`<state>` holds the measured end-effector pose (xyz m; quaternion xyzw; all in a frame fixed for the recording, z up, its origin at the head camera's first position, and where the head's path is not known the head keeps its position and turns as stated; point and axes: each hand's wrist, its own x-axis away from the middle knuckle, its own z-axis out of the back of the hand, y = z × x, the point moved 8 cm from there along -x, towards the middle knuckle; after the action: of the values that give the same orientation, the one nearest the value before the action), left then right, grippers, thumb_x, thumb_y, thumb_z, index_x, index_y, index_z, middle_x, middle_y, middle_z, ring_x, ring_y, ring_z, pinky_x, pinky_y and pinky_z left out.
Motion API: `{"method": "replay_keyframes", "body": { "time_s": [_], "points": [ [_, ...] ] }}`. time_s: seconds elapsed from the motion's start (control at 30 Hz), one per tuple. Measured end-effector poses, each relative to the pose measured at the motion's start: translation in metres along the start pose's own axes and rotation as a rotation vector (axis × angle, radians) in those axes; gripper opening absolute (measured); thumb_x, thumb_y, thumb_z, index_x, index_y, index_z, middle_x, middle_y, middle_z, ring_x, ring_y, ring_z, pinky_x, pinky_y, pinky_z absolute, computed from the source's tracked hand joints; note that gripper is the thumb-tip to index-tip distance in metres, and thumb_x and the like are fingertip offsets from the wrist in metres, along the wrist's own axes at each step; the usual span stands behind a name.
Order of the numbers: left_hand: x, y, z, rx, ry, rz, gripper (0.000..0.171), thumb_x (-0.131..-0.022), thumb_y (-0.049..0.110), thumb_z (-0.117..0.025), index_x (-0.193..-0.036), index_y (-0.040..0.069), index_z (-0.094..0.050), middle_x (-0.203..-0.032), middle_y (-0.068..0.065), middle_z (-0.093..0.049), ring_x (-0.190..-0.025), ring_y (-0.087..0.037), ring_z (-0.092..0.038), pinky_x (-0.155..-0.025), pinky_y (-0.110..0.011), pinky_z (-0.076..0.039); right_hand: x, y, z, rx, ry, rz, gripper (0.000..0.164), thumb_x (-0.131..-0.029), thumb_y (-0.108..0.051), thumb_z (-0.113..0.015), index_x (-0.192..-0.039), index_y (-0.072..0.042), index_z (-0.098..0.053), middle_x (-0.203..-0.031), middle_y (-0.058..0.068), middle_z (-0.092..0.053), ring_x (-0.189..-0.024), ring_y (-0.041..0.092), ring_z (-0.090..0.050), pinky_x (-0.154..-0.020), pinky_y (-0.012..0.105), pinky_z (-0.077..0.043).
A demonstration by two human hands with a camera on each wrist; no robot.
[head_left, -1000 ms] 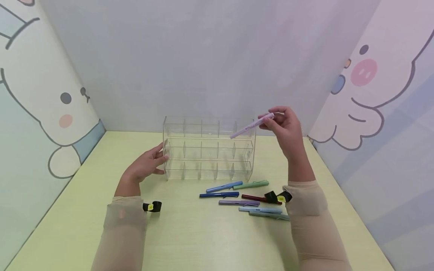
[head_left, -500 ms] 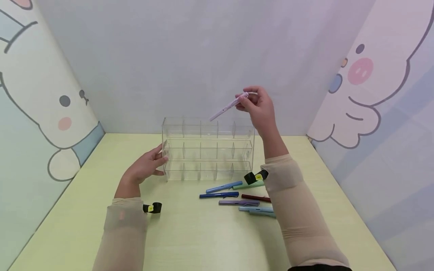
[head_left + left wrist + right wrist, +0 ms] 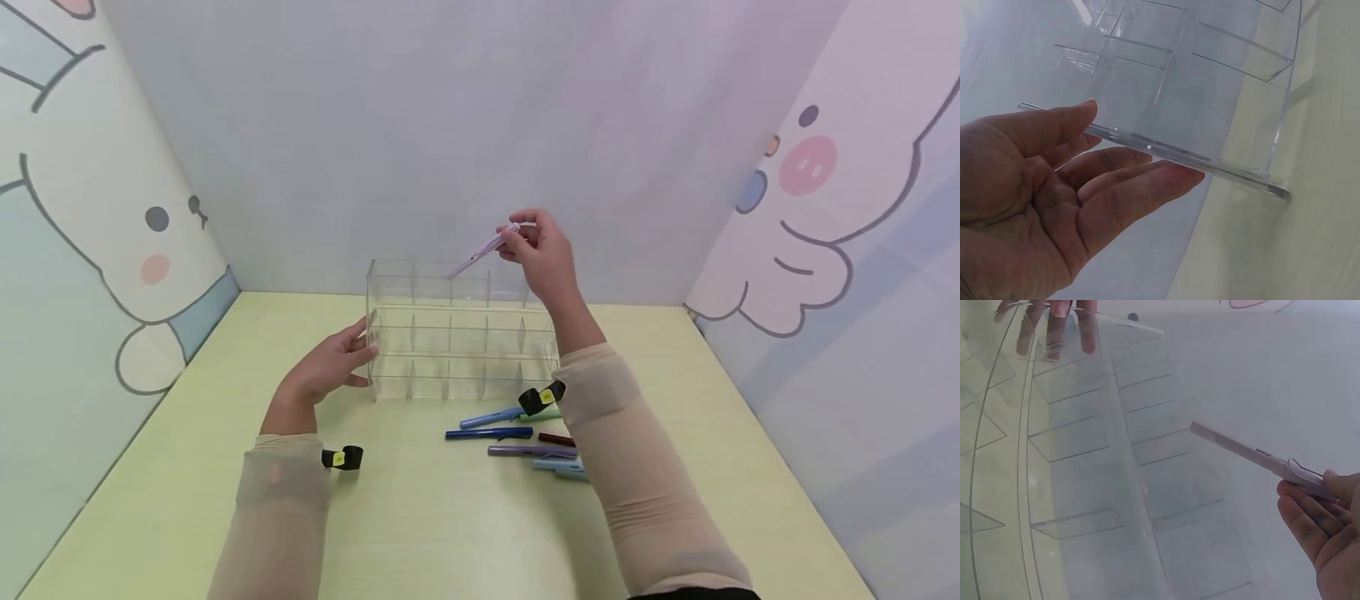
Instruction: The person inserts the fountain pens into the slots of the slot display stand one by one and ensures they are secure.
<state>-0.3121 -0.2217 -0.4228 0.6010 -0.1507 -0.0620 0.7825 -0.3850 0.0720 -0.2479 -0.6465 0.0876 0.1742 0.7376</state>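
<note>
Between the thumb and fingers of my right hand [image 3: 546, 257] is a pale lilac pen [image 3: 480, 252], gripped near its clip end. Its free end slants down to the left, overlapping the top row of a clear acrylic organizer [image 3: 465, 342] in the head view. The right wrist view shows this pen [image 3: 1241, 450] beside the organizer's dividers [image 3: 1072, 522]. My left hand [image 3: 330, 362] rests against the organizer's left side. In the left wrist view, its extended fingers [image 3: 1141, 194] touch the side panel [image 3: 1210, 164] from outside, with the thumb at the panel's edge.
Several pens lie in front of the organizer, among them a dark blue pen [image 3: 487, 433], a purple pen [image 3: 521, 451] and a light blue pen [image 3: 491, 417]. My right forearm [image 3: 645, 475] covers part of them. A grey wall [image 3: 450, 125] stands behind the table [image 3: 405, 533].
My right hand has carried the lilac pen left across the organizer, first rising and then dipping toward its top row. The left hand has stayed at the organizer's side.
</note>
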Motion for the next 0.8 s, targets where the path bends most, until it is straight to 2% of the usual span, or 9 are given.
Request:
{"method": "replay_keyframes", "body": {
  "time_s": [0.27,0.47,0.67,0.8],
  "points": [
    [-0.001,0.0,0.0,-0.012,0.004,-0.001,0.068,-0.104,0.022,-0.049,-0.157,0.04,-0.009,-0.154,-0.014,-0.04,-0.127,-0.048,-0.05,-0.091,-0.049,-0.057,-0.006,0.03,-0.012,0.005,-0.057,-0.001,0.025,-0.099,-0.017,-0.059,-0.121,-0.008,-0.055,-0.118,0.013,-0.069,-0.102,0.024,-0.07,-0.089,0.032,-0.059],
    [-0.001,-0.001,0.001,-0.009,0.008,0.0,0.069,-0.104,0.024,-0.05,-0.158,0.037,-0.008,-0.154,-0.014,-0.04,-0.127,-0.048,-0.05,-0.091,-0.049,-0.057,-0.002,0.037,-0.024,0.06,-0.119,0.012,0.027,-0.1,-0.02,-0.057,-0.124,-0.007,-0.053,-0.12,0.013,-0.068,-0.105,0.023,-0.069,-0.091,0.031,-0.057],
    [0.0,0.0,-0.001,-0.011,0.014,0.017,0.069,-0.105,0.022,-0.049,-0.158,0.037,-0.008,-0.155,-0.015,-0.038,-0.127,-0.047,-0.05,-0.091,-0.048,-0.057,0.0,0.041,-0.027,0.133,-0.126,0.015,0.026,-0.101,-0.021,-0.055,-0.123,-0.009,-0.055,-0.119,0.009,-0.069,-0.105,0.019,-0.068,-0.092,0.029,-0.057],
    [-0.001,0.002,-0.002,-0.006,0.008,0.002,0.07,-0.104,0.025,-0.051,-0.158,0.038,-0.009,-0.154,-0.014,-0.04,-0.126,-0.047,-0.051,-0.091,-0.05,-0.056,0.0,0.04,-0.029,0.144,-0.137,0.012,0.025,-0.1,-0.021,-0.057,-0.122,-0.009,-0.057,-0.12,0.008,-0.07,-0.106,0.019,-0.069,-0.092,0.029,-0.057]
  ]
}}
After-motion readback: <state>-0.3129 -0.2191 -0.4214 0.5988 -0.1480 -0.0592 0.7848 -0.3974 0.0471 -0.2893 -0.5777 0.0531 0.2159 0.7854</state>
